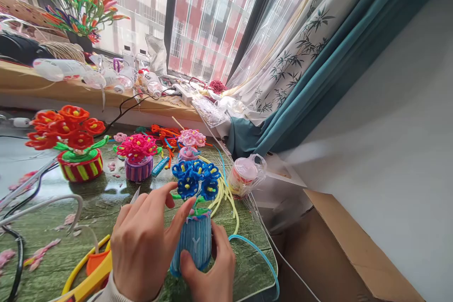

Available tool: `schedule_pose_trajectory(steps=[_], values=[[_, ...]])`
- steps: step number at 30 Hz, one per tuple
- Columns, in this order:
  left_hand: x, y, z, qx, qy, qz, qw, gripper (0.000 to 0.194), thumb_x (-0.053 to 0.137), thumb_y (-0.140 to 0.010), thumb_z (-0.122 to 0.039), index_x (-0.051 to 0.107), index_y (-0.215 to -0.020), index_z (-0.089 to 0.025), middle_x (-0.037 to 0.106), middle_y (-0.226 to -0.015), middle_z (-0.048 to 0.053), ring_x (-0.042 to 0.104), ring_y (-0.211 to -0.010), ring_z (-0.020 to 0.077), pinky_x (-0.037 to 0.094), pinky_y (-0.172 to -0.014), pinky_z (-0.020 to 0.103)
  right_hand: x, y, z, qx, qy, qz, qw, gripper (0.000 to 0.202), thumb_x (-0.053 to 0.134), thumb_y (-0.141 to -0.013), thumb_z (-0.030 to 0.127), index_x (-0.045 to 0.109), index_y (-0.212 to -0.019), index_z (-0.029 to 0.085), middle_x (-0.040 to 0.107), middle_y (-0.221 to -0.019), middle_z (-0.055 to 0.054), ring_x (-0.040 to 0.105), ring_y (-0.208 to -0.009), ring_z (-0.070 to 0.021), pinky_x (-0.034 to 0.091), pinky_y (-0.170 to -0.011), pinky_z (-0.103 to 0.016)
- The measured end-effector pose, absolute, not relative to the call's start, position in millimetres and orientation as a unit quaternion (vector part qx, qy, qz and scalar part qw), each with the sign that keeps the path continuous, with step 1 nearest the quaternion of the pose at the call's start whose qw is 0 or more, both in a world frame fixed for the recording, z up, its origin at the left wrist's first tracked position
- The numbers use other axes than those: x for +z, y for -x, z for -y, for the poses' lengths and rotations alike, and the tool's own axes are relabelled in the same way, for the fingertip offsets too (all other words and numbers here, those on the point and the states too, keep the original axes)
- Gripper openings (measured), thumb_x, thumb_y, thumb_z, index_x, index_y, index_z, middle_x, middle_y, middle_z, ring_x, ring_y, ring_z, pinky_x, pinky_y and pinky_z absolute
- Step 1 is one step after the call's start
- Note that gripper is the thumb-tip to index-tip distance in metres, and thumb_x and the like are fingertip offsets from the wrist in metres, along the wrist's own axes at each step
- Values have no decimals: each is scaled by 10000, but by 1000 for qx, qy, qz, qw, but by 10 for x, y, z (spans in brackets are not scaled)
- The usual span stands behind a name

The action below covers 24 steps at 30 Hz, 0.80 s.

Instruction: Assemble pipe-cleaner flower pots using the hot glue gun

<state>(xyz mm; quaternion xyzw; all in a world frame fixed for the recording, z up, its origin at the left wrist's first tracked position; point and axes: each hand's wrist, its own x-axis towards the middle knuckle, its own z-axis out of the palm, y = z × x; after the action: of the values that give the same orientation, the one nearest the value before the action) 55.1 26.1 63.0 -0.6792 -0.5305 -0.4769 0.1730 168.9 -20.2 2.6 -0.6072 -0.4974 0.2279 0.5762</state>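
Observation:
My right hand [214, 266] is wrapped round a light-blue pot [200, 240] made of fuzzy pipe cleaners, with a white Y on its front. Blue pipe-cleaner flowers [187, 186] with yellow centres rise from it on green stems. My left hand [145, 233] is beside the flowers, thumb and index finger apart, the thumb tip close to the stems and green leaves [201, 208]. Its other fingers are bent and partly hidden. A pale pointed tip [135, 195] shows behind the knuckles; what it belongs to is hidden.
Red flowers in a striped pot [81, 165], pink flowers in a purple pot [138, 169] and a light-pink bunch [191, 138] stand behind. A yellow-handled tool [94, 279], cables [38, 184] and yellow pipe cleaners [226, 198] lie around. A cardboard box [339, 245] is at right.

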Motion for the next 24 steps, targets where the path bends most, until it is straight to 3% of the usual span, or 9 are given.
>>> schedule_pose_trajectory(steps=[10, 24], values=[[618, -538, -250, -480, 669, 538, 180, 371, 511, -971, -507, 649, -1032, -167, 659, -720, 9, 631, -630, 205, 411, -698, 354, -60, -1678, 202, 216, 594, 487, 603, 434, 674, -665, 387, 673, -1049, 184, 666, -843, -40, 672, -741, -254, 574, -666, -340], [586, -496, -226, -494, 678, 518, 169, 339, 543, -968, -469, 644, -1051, -156, 658, -741, 7, 640, -647, 185, 416, -712, 341, -168, -1665, 171, 209, 558, 486, 639, 550, 716, -642, 291, 611, -1174, 193, 628, -1019, -60, 672, -904, -273, 577, -792, -375]])
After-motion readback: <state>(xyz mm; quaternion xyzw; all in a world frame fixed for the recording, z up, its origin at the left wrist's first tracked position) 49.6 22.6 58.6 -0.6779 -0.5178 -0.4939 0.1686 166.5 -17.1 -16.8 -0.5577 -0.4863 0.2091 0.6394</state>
